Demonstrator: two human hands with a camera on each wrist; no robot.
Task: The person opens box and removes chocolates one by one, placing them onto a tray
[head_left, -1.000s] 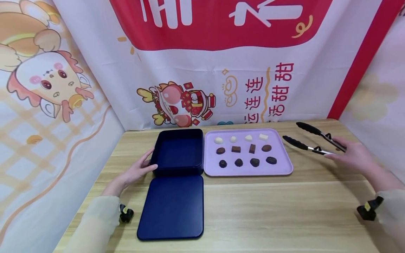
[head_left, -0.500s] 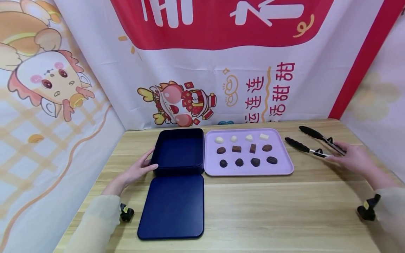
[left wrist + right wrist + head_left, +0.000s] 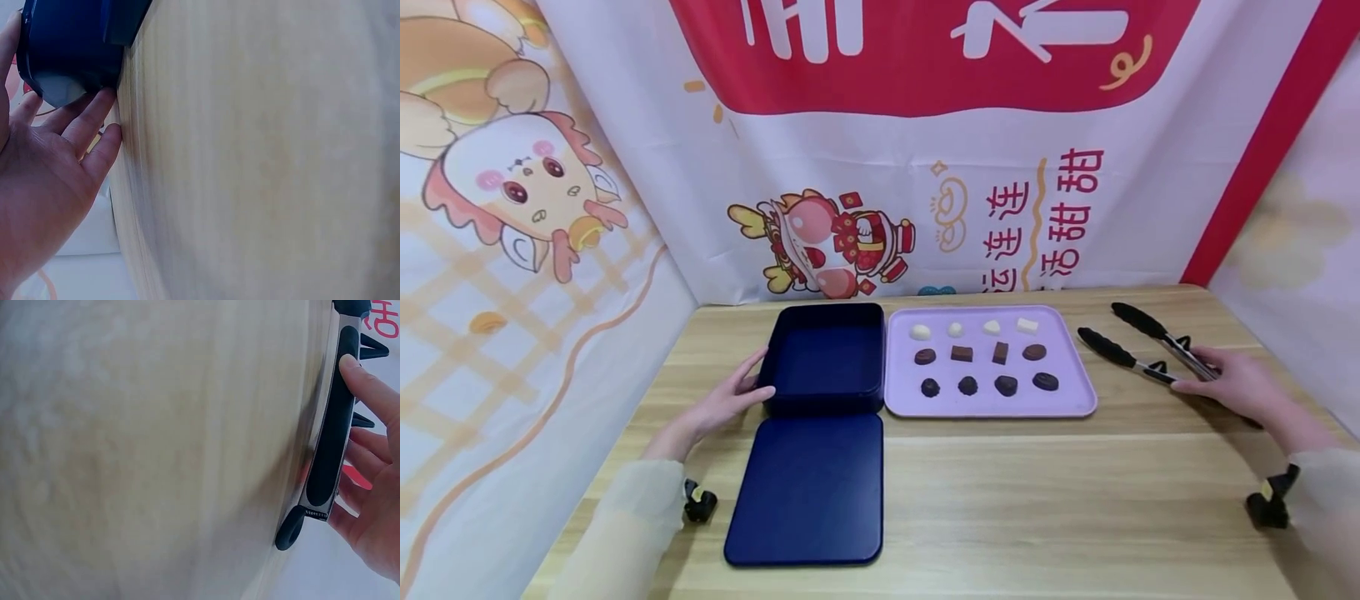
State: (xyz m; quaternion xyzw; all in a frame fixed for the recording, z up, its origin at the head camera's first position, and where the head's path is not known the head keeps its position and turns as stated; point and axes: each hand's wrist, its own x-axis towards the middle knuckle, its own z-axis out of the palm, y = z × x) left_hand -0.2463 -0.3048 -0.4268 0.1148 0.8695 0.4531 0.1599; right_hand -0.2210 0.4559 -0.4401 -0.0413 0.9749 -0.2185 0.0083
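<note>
In the head view, my left hand (image 3: 724, 403) rests against the left side of an open dark-blue box (image 3: 823, 403); the left wrist view shows fairly straight fingers (image 3: 90, 122) touching its wall. Below the box lies its flat blue lid (image 3: 808, 492). My right hand (image 3: 1238, 383) holds a pair of metal tongs (image 3: 1172, 350) with black tips, pointing toward the back left, their two arms spread. In the right wrist view, the thumb (image 3: 365, 384) presses on the tongs' black-padded handle (image 3: 334, 419), fingers behind it. A lilac tray (image 3: 988, 407) bears rows of white, brown and dark chocolates (image 3: 961, 353).
The tray stands right beside the box, left of the tongs. A printed cloth (image 3: 865, 150) hangs along the back edge of the wooden table (image 3: 1015, 500), with more cloth at both sides. A small black device (image 3: 700, 503) sits at each wrist.
My right hand has shifted the tongs slightly to the right and toward me; their handle end now shows beneath the hand. My left hand, the box and the tray have stayed put.
</note>
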